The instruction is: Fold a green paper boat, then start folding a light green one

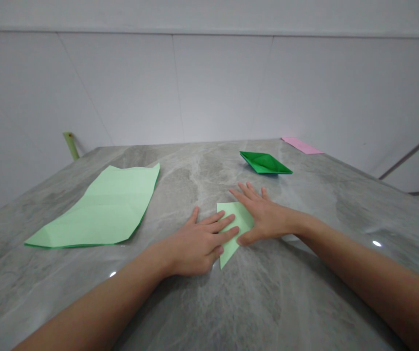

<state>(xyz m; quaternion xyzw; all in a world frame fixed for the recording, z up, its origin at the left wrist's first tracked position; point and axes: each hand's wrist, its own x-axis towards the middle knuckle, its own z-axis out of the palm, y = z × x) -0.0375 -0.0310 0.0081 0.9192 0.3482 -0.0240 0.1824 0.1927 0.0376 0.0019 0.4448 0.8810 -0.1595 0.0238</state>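
A small piece of folded light green paper point(227, 251) lies flat on the grey marbled table in front of me. My left hand point(200, 243) rests on its left side, palm down, with the fingers spread across the paper. Over the right edge sits my right hand point(264, 214), its fingers apart and its thumb touching the paper near the lower right. Part of the sheet is covered by both hands. Beyond my right hand stands a dark green folded paper boat point(266, 163).
Large light green paper point(110, 204) with creases and curled edges lies on the left of the table point(195, 317). A pink piece of paper point(302, 146) is at the far right edge. A white panelled wall point(217, 87) rises behind the table.
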